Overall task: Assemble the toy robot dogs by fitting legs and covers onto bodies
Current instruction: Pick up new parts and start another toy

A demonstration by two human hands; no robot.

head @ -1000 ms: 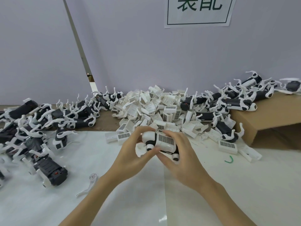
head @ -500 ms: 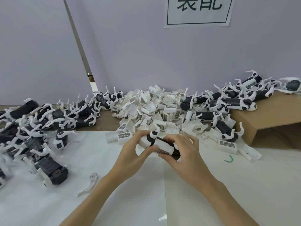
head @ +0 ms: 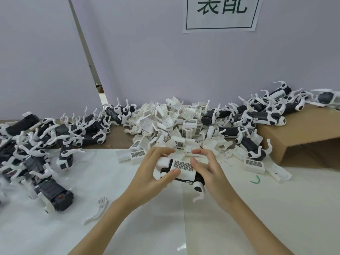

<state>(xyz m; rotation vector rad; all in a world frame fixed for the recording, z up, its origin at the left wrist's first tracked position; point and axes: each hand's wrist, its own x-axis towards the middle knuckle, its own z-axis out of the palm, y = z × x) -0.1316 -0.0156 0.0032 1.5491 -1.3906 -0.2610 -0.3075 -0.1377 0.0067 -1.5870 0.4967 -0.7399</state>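
Both hands hold one toy dog just above the white table sheet: left hand grips its front end, right hand grips its rear. Loose covers lie heaped behind; a cardboard box at right carries finished dogs on top.

Cardboard box at right, green twist tie, wall sign

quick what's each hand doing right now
left hand: holds the toy dog, thumb on its white cover
right hand: holds the same dog's other end
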